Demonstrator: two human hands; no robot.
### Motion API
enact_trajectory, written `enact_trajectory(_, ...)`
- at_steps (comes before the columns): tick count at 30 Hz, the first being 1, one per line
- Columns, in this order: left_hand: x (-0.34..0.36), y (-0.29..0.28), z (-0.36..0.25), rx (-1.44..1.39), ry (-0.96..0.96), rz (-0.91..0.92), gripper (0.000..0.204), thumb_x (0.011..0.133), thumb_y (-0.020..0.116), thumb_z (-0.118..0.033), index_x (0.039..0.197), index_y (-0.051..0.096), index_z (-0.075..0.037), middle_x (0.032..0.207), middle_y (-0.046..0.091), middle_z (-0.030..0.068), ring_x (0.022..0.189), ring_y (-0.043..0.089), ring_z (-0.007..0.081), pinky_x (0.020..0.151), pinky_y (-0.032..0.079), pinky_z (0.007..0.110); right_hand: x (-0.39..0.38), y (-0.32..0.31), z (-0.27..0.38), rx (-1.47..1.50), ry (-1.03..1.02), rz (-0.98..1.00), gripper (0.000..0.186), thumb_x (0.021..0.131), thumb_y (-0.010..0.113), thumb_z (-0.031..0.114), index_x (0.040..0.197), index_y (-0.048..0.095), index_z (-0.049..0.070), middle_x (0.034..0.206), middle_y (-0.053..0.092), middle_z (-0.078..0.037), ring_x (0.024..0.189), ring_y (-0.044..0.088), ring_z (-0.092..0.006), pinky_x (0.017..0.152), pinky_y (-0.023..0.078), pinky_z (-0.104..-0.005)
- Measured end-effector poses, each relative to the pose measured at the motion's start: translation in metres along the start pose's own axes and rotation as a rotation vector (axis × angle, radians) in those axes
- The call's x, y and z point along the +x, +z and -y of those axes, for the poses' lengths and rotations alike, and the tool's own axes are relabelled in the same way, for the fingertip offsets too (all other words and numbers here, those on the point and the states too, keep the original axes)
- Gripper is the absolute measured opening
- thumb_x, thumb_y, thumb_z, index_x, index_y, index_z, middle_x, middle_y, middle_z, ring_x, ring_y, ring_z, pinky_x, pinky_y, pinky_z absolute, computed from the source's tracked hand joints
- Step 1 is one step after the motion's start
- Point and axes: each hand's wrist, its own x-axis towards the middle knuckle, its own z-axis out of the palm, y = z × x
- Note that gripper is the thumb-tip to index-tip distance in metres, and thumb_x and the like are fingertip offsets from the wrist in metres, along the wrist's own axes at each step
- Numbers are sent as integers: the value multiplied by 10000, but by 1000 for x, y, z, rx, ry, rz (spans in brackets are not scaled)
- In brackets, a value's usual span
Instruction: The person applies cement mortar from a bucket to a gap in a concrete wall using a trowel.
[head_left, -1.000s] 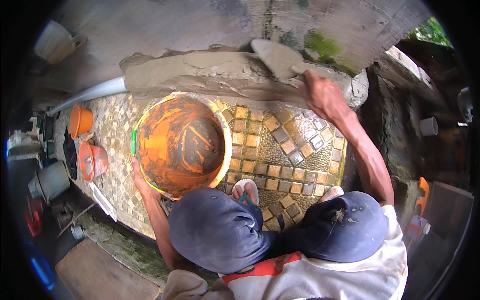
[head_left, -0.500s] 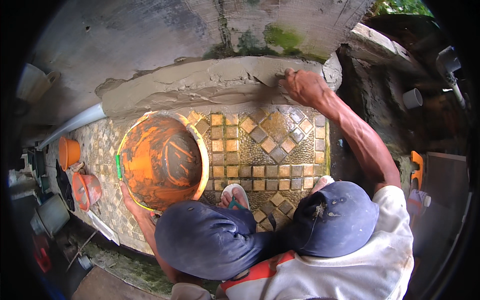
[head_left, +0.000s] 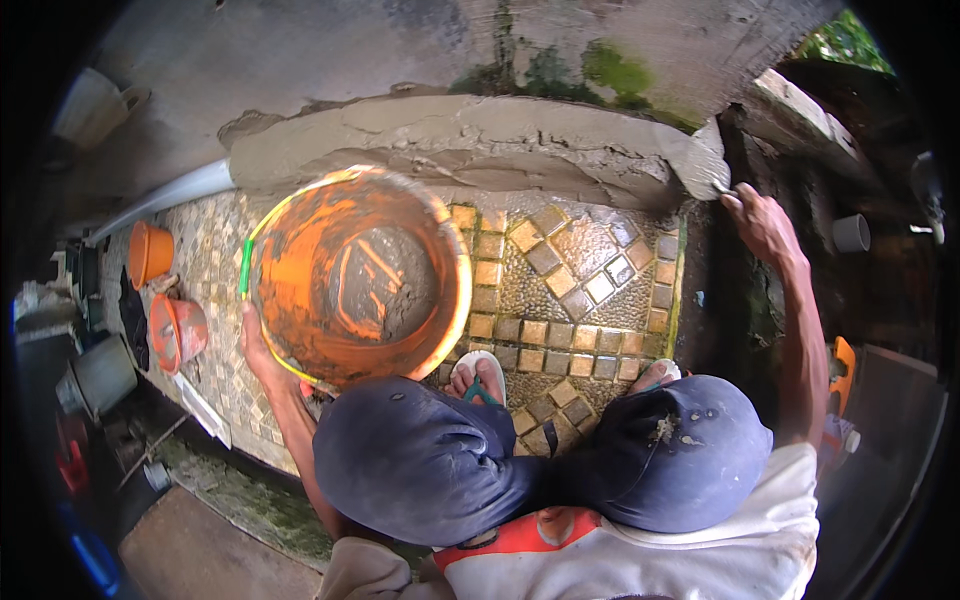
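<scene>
My right hand (head_left: 757,222) grips the handle of a metal trowel, its blade (head_left: 708,165) against the right end of a band of wet grey mortar (head_left: 450,130) along the wall's base. Down at the left, my left hand (head_left: 262,350) grips the side of a large orange bucket (head_left: 300,280) with a green-grip handle. Grey mortar lies in the bottom of the bucket, and smears coat its inside. The bucket is tilted toward me, just left of my feet, above the wet mosaic tiles (head_left: 580,338).
Two smaller buckets, orange (head_left: 150,255) and red (head_left: 177,335), stand left, beside a dark cloth. A grey pipe (head_left: 185,187) runs along the wall. Containers (head_left: 95,375) lie at the far left. A white pipe stub (head_left: 851,232) and an orange tool (head_left: 840,375) are at the right.
My right hand with the trowel has moved rightward along the mortar band to its end. My left hand has stayed on the bucket. The view has shifted slightly between frames.
</scene>
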Motion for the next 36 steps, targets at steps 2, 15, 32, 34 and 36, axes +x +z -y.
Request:
enact_trajectory(2,-5,30,-9,47,61,72,527,1107,564,-406,1372,618,46,1241,703,156,1055,709,242,918,578,389,-19,-1,-2,95,25,-30,400,1106,538,392,1091,612,-1,833,636,-284,797,632,-476,736,468,-532)
enact_trajectory(15,-45,185,-43,654,292,341,362,1058,671,-339,849,670,-43,730,520,-51,674,451,59,591,388,283,-41,97,243,211,-693,-68,300,1027,601,164,1294,647,37,1087,712,-206,848,737,-391,689,655,-445)
enact_trajectory(32,-74,187,-32,652,358,508,355,1021,712,-274,808,621,-5,608,525,14,581,455,76,538,413,329,-39,122,260,-59,-668,275,477,1088,480,172,1550,485,56,1393,646,-286,1024,749,-432,807,669,-487)
enact_trajectory(34,-73,188,-29,634,381,529,355,1016,716,-278,806,622,-7,605,524,24,574,453,83,538,415,336,-44,132,253,-138,-790,255,486,1067,488,151,1538,483,31,1408,636,-277,1048,741,-427,823,663,-482)
enact_trajectory(36,-71,192,-27,587,406,516,355,1013,720,-276,803,622,-7,604,522,22,573,451,83,534,411,336,-48,137,240,-116,-961,72,490,988,560,115,1462,552,-11,1373,664,-246,1064,740,-390,830,657,-452)
